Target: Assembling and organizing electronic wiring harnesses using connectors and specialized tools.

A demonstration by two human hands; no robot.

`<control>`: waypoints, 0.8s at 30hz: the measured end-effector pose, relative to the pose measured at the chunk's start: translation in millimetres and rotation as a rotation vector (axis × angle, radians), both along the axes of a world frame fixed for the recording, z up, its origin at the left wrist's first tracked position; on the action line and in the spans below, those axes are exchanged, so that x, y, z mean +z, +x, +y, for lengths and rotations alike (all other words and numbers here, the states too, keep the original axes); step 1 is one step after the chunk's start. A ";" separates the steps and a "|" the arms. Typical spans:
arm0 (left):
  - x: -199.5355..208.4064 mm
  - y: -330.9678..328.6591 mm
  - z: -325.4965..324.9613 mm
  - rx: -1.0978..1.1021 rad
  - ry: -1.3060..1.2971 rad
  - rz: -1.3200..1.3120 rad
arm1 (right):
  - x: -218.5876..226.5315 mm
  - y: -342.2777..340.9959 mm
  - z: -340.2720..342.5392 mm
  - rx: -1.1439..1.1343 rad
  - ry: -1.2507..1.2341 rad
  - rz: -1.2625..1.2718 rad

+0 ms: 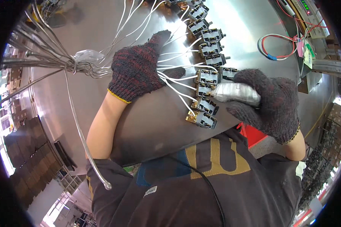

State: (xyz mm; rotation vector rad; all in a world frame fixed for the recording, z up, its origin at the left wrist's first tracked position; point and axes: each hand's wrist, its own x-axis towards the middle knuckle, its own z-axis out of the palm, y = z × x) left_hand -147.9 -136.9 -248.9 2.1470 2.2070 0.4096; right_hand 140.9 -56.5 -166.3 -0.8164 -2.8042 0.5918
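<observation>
My left hand (137,66), in a dark knitted glove, lies over a fan of white wires (178,82), its thumb and a finger stretched apart. The wires run to a curved row of small black-and-grey electrical switch-like blocks (207,76) with brass-coloured contacts. My right hand (277,102), also gloved, is closed round a silver foil-like wrapped object (236,93). Its narrow end reaches the blocks near the lower end of the row; whether it touches one I cannot tell. The nearest block (202,120) sits close to the table's front edge.
Left of my hand, a thick bundle of grey cables (75,66) is tied together, one long cable hanging toward me. A red-and-white coiled lead (278,47) lies at the right. Beyond it stands an instrument (307,13) with a lit display. A red bin (252,135) shows below the table edge.
</observation>
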 end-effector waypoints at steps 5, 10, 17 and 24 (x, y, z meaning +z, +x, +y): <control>-4.7 -0.4 -1.8 -0.006 0.005 -0.043 | 0.8 -1.8 -2.4 0.091 0.361 -0.233; -7.9 1.4 -0.8 -0.018 0.028 -0.011 | -7.3 3.8 8.3 0.197 0.396 -0.147; -10.9 -1.9 4.3 -0.061 0.043 -0.043 | -8.6 5.5 16.5 0.274 0.469 -0.123; 5.1 -7.5 0.1 -0.052 0.031 -0.017 | -8.4 5.9 4.5 0.190 0.395 -0.036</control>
